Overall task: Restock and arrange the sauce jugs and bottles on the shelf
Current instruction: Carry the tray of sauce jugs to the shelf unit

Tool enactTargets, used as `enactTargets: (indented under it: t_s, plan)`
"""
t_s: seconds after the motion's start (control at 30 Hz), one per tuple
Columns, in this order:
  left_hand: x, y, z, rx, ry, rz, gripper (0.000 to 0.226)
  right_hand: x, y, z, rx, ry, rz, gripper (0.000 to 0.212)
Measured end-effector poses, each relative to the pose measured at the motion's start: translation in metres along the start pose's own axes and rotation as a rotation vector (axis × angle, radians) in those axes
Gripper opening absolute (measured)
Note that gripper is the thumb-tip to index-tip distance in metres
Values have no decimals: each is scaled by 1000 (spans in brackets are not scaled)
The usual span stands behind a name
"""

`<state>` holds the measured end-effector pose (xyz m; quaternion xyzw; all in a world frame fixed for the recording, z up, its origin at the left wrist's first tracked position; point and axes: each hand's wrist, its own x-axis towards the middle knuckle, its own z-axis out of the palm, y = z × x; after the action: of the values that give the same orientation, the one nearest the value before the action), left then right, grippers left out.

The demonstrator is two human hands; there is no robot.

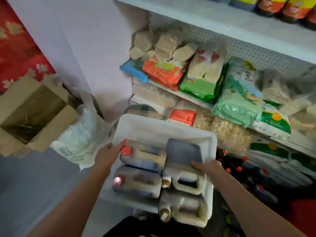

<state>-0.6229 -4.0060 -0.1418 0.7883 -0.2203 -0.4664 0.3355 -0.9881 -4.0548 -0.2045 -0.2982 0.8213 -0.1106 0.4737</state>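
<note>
Left hand (109,152) and right hand (207,166) are gripping opposite rims of the white bin (164,129), keeping it level. Jugs (143,156) are lying flat inside, near the shelf (222,23).

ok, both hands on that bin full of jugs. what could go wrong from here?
1. The white plastic bin holds several dark sauce jugs, and the left hand and right hand seem to hold only its side rims. It could tip or slip.
2. The jugs lie loosely on their sides. A tilt could shift them, and the red-capped jug sits by the left fingers.
3. Red-capped bottles stand low beside the bin, so lowering it could knock them over.
</note>
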Motion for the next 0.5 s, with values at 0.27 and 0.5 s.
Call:
enactTargets:
  t_s: [0.27, 0.5]
  plan:
    - [166, 106, 4, 28, 8, 22, 57, 205, -118, 84, -76, -130, 4, 156]
    - [306, 157, 15, 14, 35, -32, 37, 222, -257, 126, -205, -129, 8, 165]
